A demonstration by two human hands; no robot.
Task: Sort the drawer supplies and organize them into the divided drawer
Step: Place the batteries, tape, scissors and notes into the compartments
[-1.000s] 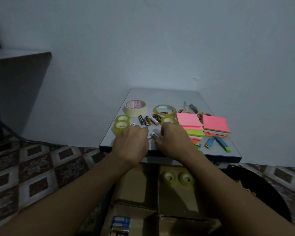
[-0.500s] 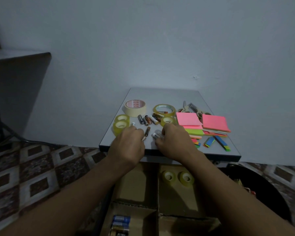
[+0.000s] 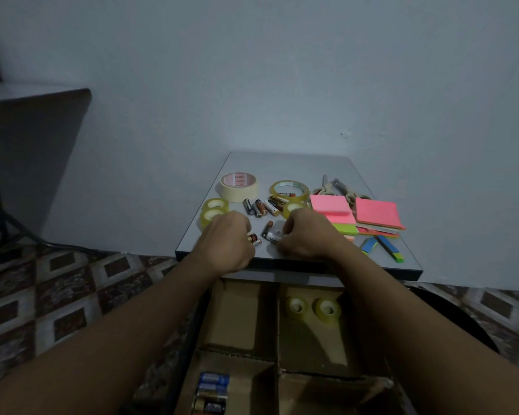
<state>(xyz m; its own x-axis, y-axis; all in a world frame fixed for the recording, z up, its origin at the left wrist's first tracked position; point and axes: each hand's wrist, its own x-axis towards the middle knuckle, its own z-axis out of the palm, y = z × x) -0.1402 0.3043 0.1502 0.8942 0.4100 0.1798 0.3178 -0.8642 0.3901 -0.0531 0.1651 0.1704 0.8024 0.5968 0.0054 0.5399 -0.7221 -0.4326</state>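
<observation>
Red-black battery drawn aside, gripped by curled left hand | white battery pinched by right hand | light, rigid, roll-prone: mid-barrel grip advised.

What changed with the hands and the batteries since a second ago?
The left hand and right hand hardly shifted, but a brown battery slid into view between them beside the white battery, and a dark battery now pokes out beside the left hand. Tape rolls, sticky notes and drawer stayed put.
</observation>
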